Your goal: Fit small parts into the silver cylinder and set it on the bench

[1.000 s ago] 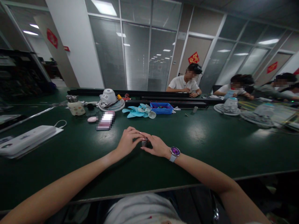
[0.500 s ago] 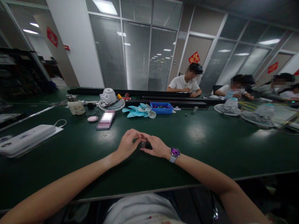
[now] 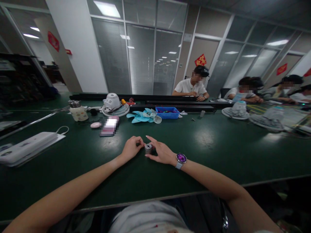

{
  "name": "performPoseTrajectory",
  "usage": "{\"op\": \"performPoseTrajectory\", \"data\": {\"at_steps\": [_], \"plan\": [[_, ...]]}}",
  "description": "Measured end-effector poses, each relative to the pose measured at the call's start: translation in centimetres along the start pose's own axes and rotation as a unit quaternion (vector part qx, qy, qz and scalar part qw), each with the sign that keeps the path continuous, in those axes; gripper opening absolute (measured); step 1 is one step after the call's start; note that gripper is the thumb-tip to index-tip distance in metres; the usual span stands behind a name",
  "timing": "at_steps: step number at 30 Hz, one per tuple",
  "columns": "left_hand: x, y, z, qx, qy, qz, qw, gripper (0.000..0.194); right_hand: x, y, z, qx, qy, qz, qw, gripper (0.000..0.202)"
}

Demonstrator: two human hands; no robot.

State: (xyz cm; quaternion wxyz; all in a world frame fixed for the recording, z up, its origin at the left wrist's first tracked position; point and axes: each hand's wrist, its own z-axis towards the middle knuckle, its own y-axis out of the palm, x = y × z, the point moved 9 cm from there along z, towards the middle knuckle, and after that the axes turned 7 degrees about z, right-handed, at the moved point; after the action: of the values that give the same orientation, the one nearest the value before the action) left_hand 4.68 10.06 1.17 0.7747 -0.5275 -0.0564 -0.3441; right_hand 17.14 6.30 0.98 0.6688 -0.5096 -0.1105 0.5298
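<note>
A small grey metal cylinder (image 3: 148, 149) stands upright on the green table in front of me. It has dark spots on its pale top face and looks like a small motor. My right hand (image 3: 163, 151) curves around its right side, thumb at the near edge and a finger behind, with the index finger raised. Just left of the cylinder, my left hand (image 3: 133, 146) has thumb and fingertips pinched together. Whatever may be between those fingertips is too small to make out. On my right wrist is a watch (image 3: 181, 158).
Behind my hands lie a phone (image 3: 109, 127), light-blue fan blades (image 3: 138, 117), a blue bin (image 3: 167, 113) and a white fan part (image 3: 112, 102). A jar (image 3: 79, 113) and white device (image 3: 29, 147) are left. Fan parts (image 3: 235, 111) sit right; people sit across the table.
My left hand has drawn back left from over the cylinder, uncovering its top. The right index finger has lifted, while the right hand stays around the cylinder.
</note>
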Motion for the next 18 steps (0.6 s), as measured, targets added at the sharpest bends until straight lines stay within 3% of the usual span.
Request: {"op": "performPoseTrajectory", "data": {"at_steps": [6,9,13,16,18], "plan": [[-0.6,0.4,-0.3,-0.010,-0.021,-0.039,0.999,0.005,-0.4,-0.3,0.0,-0.002,0.008,0.013,1.000,0.082],[-0.6,0.4,-0.4,-0.007,-0.016,-0.041,0.999,0.007,0.0,-1.5,0.1,0.025,0.017,0.001,1.000,0.071],[-0.2,0.2,-0.6,-0.007,-0.001,-0.044,0.999,0.015,3.6,-5.9,-0.2,0.100,0.067,-0.060,0.991,0.047],[0.3,0.2,-0.5,-0.013,0.021,-0.027,0.999,0.017,8.7,-10.8,-2.0,0.170,0.142,-0.128,0.967,0.038],[0.4,0.2,-0.5,-0.016,0.032,-0.023,0.999,0.018,12.4,-14.2,-4.4,0.224,0.212,-0.187,0.933,0.038]]}}
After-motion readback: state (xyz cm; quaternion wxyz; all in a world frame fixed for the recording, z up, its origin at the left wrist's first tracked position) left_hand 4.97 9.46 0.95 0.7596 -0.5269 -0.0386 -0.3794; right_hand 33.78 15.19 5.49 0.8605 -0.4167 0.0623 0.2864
